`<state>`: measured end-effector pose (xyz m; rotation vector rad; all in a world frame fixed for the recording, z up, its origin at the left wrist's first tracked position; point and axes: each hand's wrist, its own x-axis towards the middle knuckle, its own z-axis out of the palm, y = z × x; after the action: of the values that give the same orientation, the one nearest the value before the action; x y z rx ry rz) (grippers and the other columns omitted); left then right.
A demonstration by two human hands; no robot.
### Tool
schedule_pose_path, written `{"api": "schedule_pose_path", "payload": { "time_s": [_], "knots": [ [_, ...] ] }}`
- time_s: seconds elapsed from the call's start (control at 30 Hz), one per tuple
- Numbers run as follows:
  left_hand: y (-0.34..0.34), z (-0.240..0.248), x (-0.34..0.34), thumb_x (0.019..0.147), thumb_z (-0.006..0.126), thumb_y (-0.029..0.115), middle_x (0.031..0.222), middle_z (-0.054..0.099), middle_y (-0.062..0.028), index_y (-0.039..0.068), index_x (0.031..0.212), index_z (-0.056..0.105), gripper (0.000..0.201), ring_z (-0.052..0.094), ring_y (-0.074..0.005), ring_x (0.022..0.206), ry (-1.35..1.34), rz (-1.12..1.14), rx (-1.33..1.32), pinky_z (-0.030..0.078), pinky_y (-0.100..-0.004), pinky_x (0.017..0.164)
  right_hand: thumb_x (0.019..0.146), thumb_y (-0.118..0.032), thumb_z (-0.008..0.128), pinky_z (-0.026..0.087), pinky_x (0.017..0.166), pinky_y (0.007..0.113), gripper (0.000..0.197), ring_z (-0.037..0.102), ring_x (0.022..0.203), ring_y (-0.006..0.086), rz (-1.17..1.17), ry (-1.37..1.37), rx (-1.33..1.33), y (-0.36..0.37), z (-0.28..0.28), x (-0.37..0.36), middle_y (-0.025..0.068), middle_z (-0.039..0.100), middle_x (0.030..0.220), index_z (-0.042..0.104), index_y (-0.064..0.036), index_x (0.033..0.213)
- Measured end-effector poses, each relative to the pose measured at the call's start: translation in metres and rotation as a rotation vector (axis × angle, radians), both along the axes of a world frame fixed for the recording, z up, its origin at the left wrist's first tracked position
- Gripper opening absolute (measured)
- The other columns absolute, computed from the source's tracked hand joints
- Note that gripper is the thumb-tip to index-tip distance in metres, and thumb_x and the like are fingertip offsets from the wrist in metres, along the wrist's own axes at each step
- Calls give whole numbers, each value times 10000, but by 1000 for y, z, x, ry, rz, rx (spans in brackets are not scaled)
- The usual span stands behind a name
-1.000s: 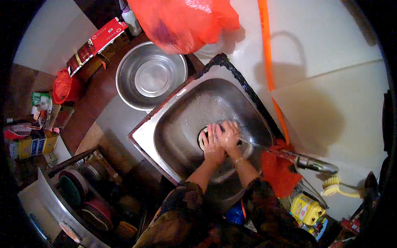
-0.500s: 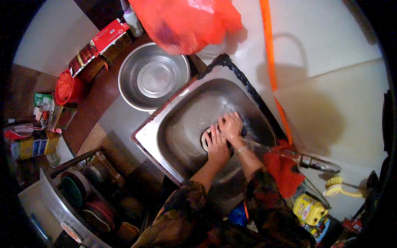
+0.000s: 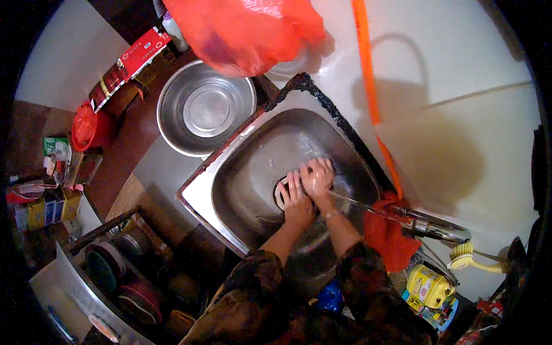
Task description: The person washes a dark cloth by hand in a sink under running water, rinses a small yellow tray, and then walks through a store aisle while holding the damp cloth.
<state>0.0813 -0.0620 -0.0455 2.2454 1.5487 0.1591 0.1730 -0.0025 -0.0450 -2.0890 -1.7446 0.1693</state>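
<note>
Both my hands are low in a steel sink (image 3: 241,161), over a dark thing with a pale curved rim (image 3: 279,194); its kind cannot be made out, as my fingers cover most of it. My left hand (image 3: 296,201) lies across it with fingers bent over its top. Close against it, my right hand (image 3: 317,178) is wet, its fingers drawn together; whatever lies under them is hidden. The tap (image 3: 437,227) reaches in from the right, and a thin stream of water (image 3: 351,200) runs towards my right wrist.
Left of the sink stands a steel basin (image 3: 210,112), beneath a hanging red plastic bag (image 3: 253,37). A red cloth (image 3: 394,238) hangs by the tap. Further right are a yellow brush (image 3: 468,259) and a yellow bottle (image 3: 426,287). An open drawer (image 3: 86,282) sits lower left.
The whole view has shifted slightly left. My right hand's fingers have straightened a little and lie closer to the left hand; both hands stay on the dark thing.
</note>
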Motion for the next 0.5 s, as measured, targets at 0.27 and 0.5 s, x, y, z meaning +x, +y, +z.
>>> {"api": "schedule_pose_path", "payload": {
  "time_s": [0.27, 0.5],
  "knots": [
    [4, 0, -4, 858, 461, 367, 1491, 147, -215, 79, 1315, 421, 542, 90, -402, 1386, -140, 10, -20, 63, -618, 1067, 754, -177, 658, 432, 729, 428, 152, 523, 811, 333, 190, 207, 129, -56, 74, -33, 99, 575, 818, 584, -78, 665],
    [1, -2, 2, 811, 512, 356, 1462, 212, -249, -100, 1203, 469, 603, 97, -425, 1378, -45, 8, 48, 56, -655, 1049, 768, -197, 640, 424, 694, 448, 153, 522, 761, 335, 169, 7, 89, 31, -1, 11, 108, 565, 757, 579, -64, 722]
  ]
}}
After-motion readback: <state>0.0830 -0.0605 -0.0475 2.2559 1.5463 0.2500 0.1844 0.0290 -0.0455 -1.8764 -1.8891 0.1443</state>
